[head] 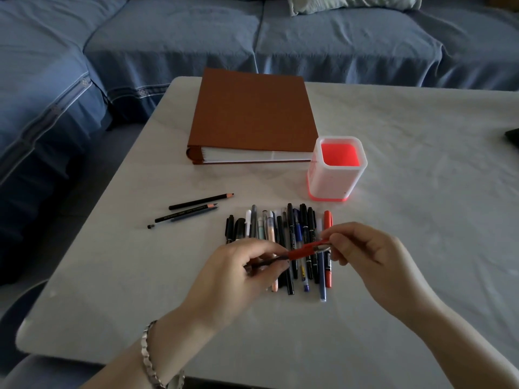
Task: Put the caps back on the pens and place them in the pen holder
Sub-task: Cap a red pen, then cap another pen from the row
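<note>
Where a blue sofa (252, 37) wraps the far side, a white table (421, 192) carries everything. Closed brown binder (252, 116) at 12 o'clock. Pen row (292, 228) at centre, pen holder (335, 169) upright at its 1 o'clock. Left hand (247, 265) and right hand (365, 251) hover over the row's near half. Loose pencils (196, 204) at 10 o'clock. Red pen (304, 250) off the table: left fingers pinch its dark end, right thumb and fingertips pinch its red end.
</note>
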A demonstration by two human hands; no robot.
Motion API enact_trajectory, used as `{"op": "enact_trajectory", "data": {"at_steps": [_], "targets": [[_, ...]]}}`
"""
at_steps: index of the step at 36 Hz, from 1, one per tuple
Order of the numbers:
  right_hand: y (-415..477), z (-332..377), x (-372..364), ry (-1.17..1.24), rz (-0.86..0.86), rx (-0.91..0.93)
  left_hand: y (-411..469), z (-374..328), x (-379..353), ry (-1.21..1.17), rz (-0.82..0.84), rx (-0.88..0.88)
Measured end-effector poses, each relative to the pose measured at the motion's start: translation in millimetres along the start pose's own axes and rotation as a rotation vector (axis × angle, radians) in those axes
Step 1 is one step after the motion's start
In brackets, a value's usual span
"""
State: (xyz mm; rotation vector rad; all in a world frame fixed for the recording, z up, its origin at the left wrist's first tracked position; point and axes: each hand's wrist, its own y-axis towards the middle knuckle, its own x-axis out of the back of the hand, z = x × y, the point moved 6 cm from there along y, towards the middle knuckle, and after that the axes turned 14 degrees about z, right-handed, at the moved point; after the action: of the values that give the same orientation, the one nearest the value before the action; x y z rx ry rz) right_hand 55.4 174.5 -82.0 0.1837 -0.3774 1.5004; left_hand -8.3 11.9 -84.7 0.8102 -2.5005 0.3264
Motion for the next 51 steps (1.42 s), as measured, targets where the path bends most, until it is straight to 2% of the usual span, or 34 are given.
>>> {"op": "enact_trajectory", "data": {"at_steps": [3, 5, 11, 14, 18, 20, 23, 27, 29, 33, 37, 42, 47, 51], "targets": [[-1.6, 1.8, -2.2, -0.042, 0.002, 0.006, -0.7, -0.2, -0.1, 0.048, -0.010, -0.006], [-1.9, 2.0, -3.8, -0.083, -0.015, 0.020, -1.2, 1.4, -0.2, 0.001, -0.020, 0.027], [-1.3, 1.8, -12.0, -0.117, -0.066, 0.072, 3.1, 13.0, -6.6, -0.433, 0.068, 0.199], [5.2, -3.1, -18.8, 0.105, -0.097, 0.056, 7.2, 13.9, -13.5, -0.536, 0.104, 0.213], [17.4, -18.2, -36.8, 0.601, -0.052, -0.073, 16.6, 17.1, -10.7, -0.447, 0.041, 0.148], [22.4, -23.6, -41.5, 0.719, -0.036, -0.120, 19.4, 26.6, -2.8, -0.327, -0.007, 0.144], [27.0, -34.9, -35.5, 0.550, -0.066, -0.197, 18.2, 54.4, 18.7, -0.099, -0.096, 0.190], [34.5, -50.8, -18.5, 0.285, -0.125, -0.291, 8.0, 101.4, 59.2, 0.416, -0.285, 0.288], [40.0, -56.5, -12.8, 0.067, -0.142, -0.307, 4.0, 121.7, 72.6, 0.504, -0.334, 0.360], [50.5, -54.4, -17.1, -0.257, -0.138, -0.307, 0.0, 142.9, 79.4, 0.572, -0.357, 0.440], [56.2, -54.1, -31.7, -0.345, -0.109, -0.314, 2.7, 147.6, 75.2, 0.645, -0.341, 0.486], [46.5, -60.8, -36.3, -0.404, -0.116, -0.282, 10.1, 150.6, 73.6, 0.626, -0.299, 0.561], [24.3, -71.1, -19.4, -0.444, -0.156, -0.264, 14.4, 138.8, 63.7, 0.661, -0.274, 0.507], [8.3, -85.4, 10.6, -0.532, -0.210, -0.318, 20.0, 102.5, 47.0, 0.562, -0.244, 0.361]]}}
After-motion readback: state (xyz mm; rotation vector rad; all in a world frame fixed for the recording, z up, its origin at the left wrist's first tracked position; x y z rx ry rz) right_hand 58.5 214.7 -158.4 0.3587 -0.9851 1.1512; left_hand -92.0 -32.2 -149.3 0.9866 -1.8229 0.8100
